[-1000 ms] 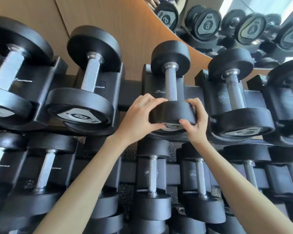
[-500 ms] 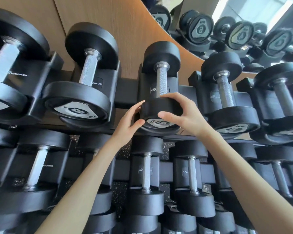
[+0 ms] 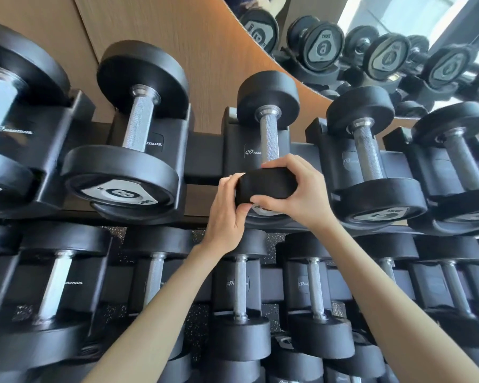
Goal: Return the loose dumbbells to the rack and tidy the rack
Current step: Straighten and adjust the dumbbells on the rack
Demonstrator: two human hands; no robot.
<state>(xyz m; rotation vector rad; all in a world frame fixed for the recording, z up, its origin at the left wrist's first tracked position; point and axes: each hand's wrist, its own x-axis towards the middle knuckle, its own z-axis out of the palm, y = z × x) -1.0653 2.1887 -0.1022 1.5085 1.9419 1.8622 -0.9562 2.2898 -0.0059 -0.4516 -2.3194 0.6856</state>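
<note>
A small black dumbbell [image 3: 268, 134] with a knurled steel handle lies in its cradle on the top tier of the black rack [image 3: 202, 158]. My left hand [image 3: 227, 208] grips the left side of its near head, thumb under the front face. My right hand [image 3: 296, 192] grips the same head from the right, fingers over its top and thumb across the front. The number plate on that head is mostly hidden by my thumbs.
A larger dumbbell [image 3: 130, 150] sits one cradle to the left and another [image 3: 368, 161] one cradle to the right. The lower tier holds several more dumbbells [image 3: 241, 305]. A wooden wall [image 3: 199, 51] and a mirror [image 3: 398, 37] stand behind the rack.
Both hands have shifted on the near head: the left slid from over its top to its left side, the right moved up over its top. My view has drifted slightly.
</note>
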